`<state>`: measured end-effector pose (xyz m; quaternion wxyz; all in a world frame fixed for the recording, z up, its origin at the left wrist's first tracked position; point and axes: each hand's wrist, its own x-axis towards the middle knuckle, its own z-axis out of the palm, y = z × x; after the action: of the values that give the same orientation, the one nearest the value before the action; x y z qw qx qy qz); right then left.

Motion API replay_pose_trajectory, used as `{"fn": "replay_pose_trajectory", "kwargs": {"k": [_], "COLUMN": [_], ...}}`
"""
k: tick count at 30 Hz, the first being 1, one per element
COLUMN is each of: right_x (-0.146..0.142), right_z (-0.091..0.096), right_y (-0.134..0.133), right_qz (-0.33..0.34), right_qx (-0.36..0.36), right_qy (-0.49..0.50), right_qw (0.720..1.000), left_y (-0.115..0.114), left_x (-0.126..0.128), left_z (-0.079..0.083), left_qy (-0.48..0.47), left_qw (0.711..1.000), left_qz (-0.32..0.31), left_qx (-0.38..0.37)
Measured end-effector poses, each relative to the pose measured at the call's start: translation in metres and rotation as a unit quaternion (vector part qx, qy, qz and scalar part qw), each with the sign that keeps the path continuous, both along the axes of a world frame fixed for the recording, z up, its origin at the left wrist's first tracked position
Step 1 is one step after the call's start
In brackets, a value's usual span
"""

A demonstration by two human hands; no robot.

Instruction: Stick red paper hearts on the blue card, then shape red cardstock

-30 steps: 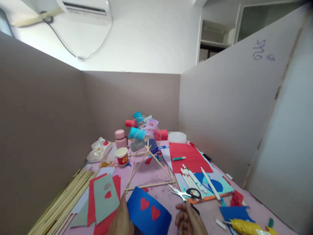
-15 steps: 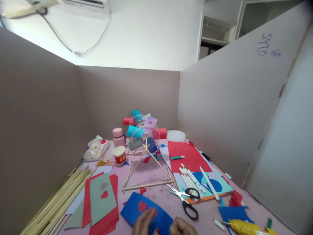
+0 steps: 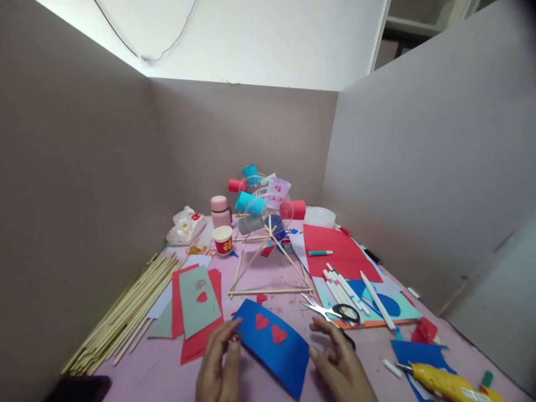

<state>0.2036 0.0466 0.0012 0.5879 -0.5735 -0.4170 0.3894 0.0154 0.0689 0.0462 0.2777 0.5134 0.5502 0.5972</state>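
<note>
A blue paper sheet (image 3: 280, 352) with two red hearts (image 3: 270, 328) lies on the pink table near the front edge. My left hand (image 3: 220, 360) rests at the sheet's left edge, its fingertips pinched together on a small red piece. My right hand (image 3: 341, 365) lies at the sheet's right edge with its fingers spread and nothing in them. Scissors (image 3: 330, 311) lie just beyond my right hand.
A stick-and-cup wheel model (image 3: 266, 223) stands mid-table. Bamboo sticks (image 3: 125, 312) lie along the left wall, red and grey papers (image 3: 196, 304) beside them. White markers (image 3: 347, 290) on coloured paper and a yellow glue gun (image 3: 444, 382) sit right. A paper cup (image 3: 223, 240), pink bottle (image 3: 220, 209) and tissue pack (image 3: 184, 226) stand behind.
The camera has tilted down. Both hands came further into view and moved apart to the blue sheet's two edges; both red hearts are uncovered again.
</note>
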Motion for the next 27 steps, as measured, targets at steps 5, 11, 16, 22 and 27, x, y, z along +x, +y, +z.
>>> {"fn": "replay_pose_trajectory", "kwargs": {"k": [5,11,16,22,27], "right_x": [0.004,0.008,0.033,0.022,0.010], "right_z": [-0.009,0.006,0.020,0.016,0.004], "right_y": [0.002,0.002,0.001,-0.003,0.000], "right_qz": [0.103,0.160,0.068,0.164,0.207], "right_qx": [-0.006,-0.041,-0.042,-0.056,-0.075], "right_qy": [-0.228,-0.085,0.175,0.235,0.220], "right_qw": [0.968,0.983,0.981,0.956,0.950], "left_y": [0.014,0.020,0.034,0.055,0.067], "left_x": [-0.022,-0.034,-0.058,-0.084,-0.079], "left_z": [0.013,0.019,0.023,0.014,0.012], "left_qy": [-0.040,-0.066,-0.007,0.242,0.401], "left_qw": [0.997,0.990,0.988,0.962,0.891], "left_qz": [0.062,0.122,0.156,0.095,0.103], "left_qx": [-0.029,-0.009,0.005,-0.087,-0.183]}}
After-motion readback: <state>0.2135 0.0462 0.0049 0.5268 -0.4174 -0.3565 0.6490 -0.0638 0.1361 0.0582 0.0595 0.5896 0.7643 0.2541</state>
